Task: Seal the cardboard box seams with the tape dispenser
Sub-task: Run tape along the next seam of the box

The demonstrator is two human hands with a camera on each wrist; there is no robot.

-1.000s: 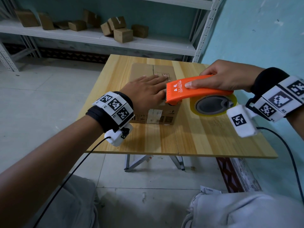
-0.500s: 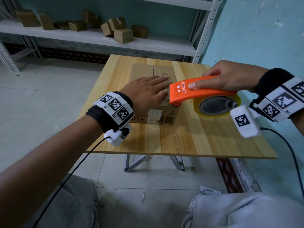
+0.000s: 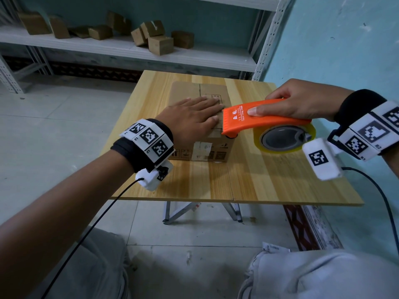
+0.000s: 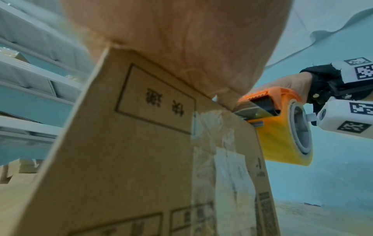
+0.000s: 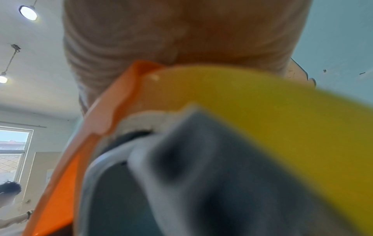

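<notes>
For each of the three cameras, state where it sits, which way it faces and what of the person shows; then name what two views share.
Head: worn high, looking down at the table; both forearms, left hand on the cardboard box.
Left wrist: under the palm, looking along the box side; right hand visible.
Right wrist: under the right hand, blurred, facing ceiling.
Shared: head and left wrist both show the tape dispenser.

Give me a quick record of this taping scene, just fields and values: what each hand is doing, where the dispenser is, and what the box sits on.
left hand: flat, fingers straight, pressing on top of the cardboard box
right hand: grips the tape dispenser
dispenser position: toothed front edge at the box's top right edge, yellowish tape roll hanging beside the box
support: wooden table
background: small boxes on a shelf
</notes>
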